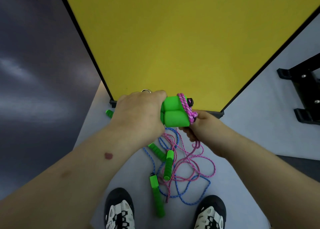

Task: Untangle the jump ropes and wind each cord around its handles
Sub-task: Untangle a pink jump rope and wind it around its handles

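Our left hand (pixel 138 112) grips the soft green foam handles (pixel 173 112); our right hand (pixel 199 125) pinches the light, limp pink braided cord (pixel 186 107), which must stay taut.

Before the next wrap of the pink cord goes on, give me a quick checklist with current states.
1. Left hand grips the paired green handles: ok.
2. Right hand pinches the pink cord close to the wraps: ok.
3. Wraps sit snug at the handles' end: ok.
4. Pink slack on the floor free of the blue cord: not ok, they cross.
5. Loose green handles clear of pink slack: not ok.
6. Cord end secured: cannot tell.
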`<state>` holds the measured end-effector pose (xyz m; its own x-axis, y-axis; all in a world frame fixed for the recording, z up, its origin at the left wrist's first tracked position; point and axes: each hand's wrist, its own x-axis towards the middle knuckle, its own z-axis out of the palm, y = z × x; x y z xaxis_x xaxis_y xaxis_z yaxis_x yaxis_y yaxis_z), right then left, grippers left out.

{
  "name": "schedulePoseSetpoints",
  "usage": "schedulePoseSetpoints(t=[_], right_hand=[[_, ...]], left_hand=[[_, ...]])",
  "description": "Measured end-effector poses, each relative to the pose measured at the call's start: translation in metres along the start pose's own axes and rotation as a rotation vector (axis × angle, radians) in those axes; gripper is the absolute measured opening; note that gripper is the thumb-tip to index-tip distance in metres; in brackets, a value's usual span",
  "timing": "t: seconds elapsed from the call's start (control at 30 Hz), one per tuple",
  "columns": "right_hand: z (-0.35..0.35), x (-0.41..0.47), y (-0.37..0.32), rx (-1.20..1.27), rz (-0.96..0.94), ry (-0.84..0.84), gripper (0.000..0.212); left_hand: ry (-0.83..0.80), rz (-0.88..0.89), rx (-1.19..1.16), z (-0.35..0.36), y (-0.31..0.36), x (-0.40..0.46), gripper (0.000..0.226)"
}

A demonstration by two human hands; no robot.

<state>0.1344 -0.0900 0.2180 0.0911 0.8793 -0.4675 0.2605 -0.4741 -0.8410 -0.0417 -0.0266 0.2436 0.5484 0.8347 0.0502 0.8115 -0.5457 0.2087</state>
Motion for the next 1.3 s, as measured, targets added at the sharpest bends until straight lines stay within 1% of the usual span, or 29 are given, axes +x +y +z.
schedulePoseSetpoints(t=[0.07,0.17,0.27,0.37,0.4,0.43,0.5,0.57,0.73,0.83,0.93,1.03,1.1,1.13,1.2,1.27,1.3], right_hand=[[0.009,-0.009,0.002,-0.113,0.009,0.016,0.043],[0.017,-0.023,-0.003,-0.233,0.049,0.016,0.043],[0.019,-0.035,-0.016,-0.263,0.054,0.009,0.037],[0.013,-0.045,-0.032,-0.407,-0.004,0.010,0.029],[0.010,-0.047,-0.037,-0.418,-0.021,0.016,0.026],[0.007,-0.050,-0.042,-0.391,-0.036,0.025,0.023],[0.003,-0.054,-0.055,-0.204,-0.036,0.055,0.014],[-0.002,-0.052,-0.067,-0.033,-0.033,0.069,0.016],[-0.014,-0.037,-0.082,0.107,-0.057,0.065,0.018],[-0.019,-0.025,-0.082,0.099,-0.096,0.069,0.017],[-0.027,-0.011,-0.079,-0.048,-0.165,0.146,0.014],[-0.035,0.004,-0.072,-0.172,-0.212,0.196,0.007],[-0.038,0.012,-0.065,-0.219,-0.206,0.205,0.009],[-0.038,0.016,-0.061,-0.200,-0.182,0.196,0.014],[-0.035,0.021,-0.052,-0.049,-0.096,0.136,0.019],[-0.030,0.025,-0.040,0.037,-0.026,0.073,0.016],[-0.028,0.027,-0.032,0.016,-0.008,0.062,0.014]], left_hand=[[0.042,-0.014,0.073,0.001,-0.002,0.001,0.033],[0.067,-0.043,0.113,0.003,-0.004,0.000,0.035],[0.093,-0.071,0.153,0.004,-0.004,-0.001,0.036],[0.102,-0.106,0.163,0.006,-0.004,-0.001,0.036],[0.106,-0.113,0.167,0.006,-0.004,-0.001,0.036],[0.105,-0.118,0.171,0.006,-0.004,-0.001,0.036],[0.082,-0.114,0.176,0.007,-0.003,-0.002,0.035],[0.066,-0.088,0.178,0.009,0.000,-0.003,0.034],[0.079,-0.032,0.192,0.006,0.004,-0.004,0.037],[0.080,0.012,0.203,0.004,0.007,-0.005,0.037],[0.058,0.041,0.195,0.004,0.011,-0.005,0.040],[0.100,0.073,0.194,0.000,0.012,-0.005,0.042],[0.132,0.092,0.188,-0.003,0.015,-0.006,0.043],[0.144,0.098,0.185,-0.005,0.016,-0.006,0.043],[0.171,0.096,0.183,-0.009,0.016,-0.006,0.041],[0.184,0.085,0.174,-0.011,0.014,-0.006,0.038],[0.179,0.074,0.163,-0.011,0.013,-0.006,0.037]])
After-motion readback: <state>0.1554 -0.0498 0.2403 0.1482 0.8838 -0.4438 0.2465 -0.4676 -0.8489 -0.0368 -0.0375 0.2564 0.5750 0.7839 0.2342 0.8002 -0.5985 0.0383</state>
